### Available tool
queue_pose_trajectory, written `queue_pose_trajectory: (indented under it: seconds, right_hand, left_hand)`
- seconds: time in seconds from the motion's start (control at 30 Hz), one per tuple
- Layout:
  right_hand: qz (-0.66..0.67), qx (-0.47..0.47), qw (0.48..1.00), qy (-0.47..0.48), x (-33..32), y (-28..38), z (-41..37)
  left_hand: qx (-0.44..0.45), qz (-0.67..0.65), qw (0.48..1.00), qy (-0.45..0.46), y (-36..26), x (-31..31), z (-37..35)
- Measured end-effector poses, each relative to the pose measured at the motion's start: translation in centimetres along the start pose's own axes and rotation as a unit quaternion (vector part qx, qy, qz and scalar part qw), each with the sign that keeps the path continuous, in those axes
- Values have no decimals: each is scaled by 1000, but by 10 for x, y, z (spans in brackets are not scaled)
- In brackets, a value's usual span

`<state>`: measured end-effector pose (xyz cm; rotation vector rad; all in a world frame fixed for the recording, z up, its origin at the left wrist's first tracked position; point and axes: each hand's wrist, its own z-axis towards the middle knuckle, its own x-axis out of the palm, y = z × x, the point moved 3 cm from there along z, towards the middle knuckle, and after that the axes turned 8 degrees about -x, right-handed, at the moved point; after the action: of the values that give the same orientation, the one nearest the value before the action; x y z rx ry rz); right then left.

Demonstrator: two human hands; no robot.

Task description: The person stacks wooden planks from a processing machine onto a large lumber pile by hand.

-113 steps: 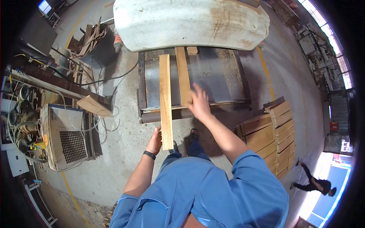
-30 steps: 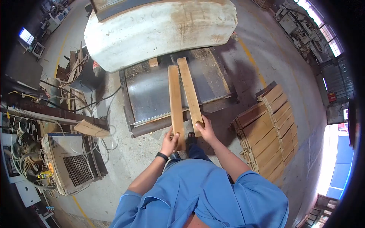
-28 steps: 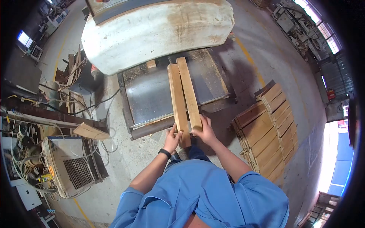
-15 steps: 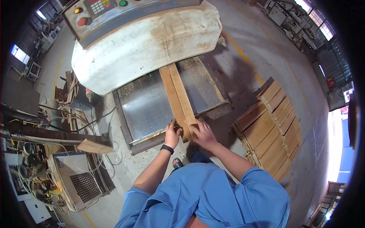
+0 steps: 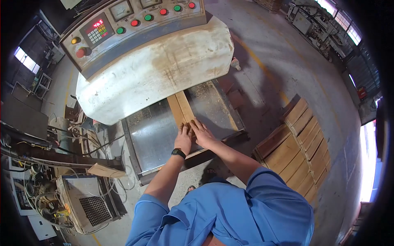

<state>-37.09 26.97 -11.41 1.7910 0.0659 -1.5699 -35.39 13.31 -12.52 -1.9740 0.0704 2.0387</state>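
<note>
Two long wooden boards (image 5: 181, 108) lie side by side on the metal bed (image 5: 150, 127) of a machine, their far ends hidden under its white hood (image 5: 152, 69). On the near end of the left board rests my left hand (image 5: 183, 139), with a dark watch on the wrist. My right hand (image 5: 202, 133) lies beside it on the near end of the right board. The fingers of both hands are stretched forward along the wood, flat on it rather than wrapped round it.
A control panel (image 5: 135, 30) with coloured buttons tops the hood. Stacked boards (image 5: 291, 151) stand on the floor at the right. At the left are a dark beam, cables, hoses and a box with a grille (image 5: 95, 208). Sawdust lies on the bed.
The boards have slid forward, further under the hood. Both hands moved forward with them and went from gripping the boards' sides to lying on top. More of the control panel shows.
</note>
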Motion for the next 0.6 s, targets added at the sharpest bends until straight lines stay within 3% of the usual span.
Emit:
queue_pose_trajectory:
  seconds: [0.1,0.33,0.6]
  right_hand:
    - [51,4,998,26,-11,-9,16]
    - [79,28,995,-55,-19,-28,14]
    - [113,111,970,-186,-26,-42,-75]
  left_hand:
    - [-9,-23,1000,8,16,1,26]
    - [-13,-13,999,26,36,-6,67]
    - [11,7,998,66,48,-25,96]
